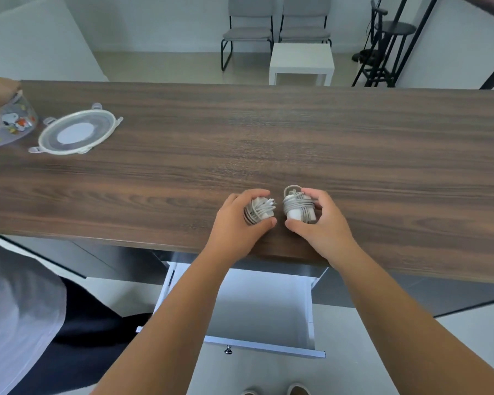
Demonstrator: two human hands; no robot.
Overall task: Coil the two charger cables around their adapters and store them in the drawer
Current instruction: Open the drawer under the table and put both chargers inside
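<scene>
Two coiled chargers sit near the bench's [268,132] near edge, left hand [236,223] gripping the left charger [258,212], right hand [318,220] the right charger [298,208]. Coiling looks done; next, lowering both into the open drawer [257,306] below.

The long desk [268,143] has a dark brown wood-grain top with a smooth, slightly satin finish. On it, the two white plastic adapters, the left [259,213] and the right [298,208], look matt, and the grey cables coiled around them look like soft rubbery plastic. At the left of the frame lies a round translucent plastic lid [76,132], a little glossy. Below the desk, the open white drawer [308,309] has smooth matt walls and a small shiny metal knob [228,350].
</scene>
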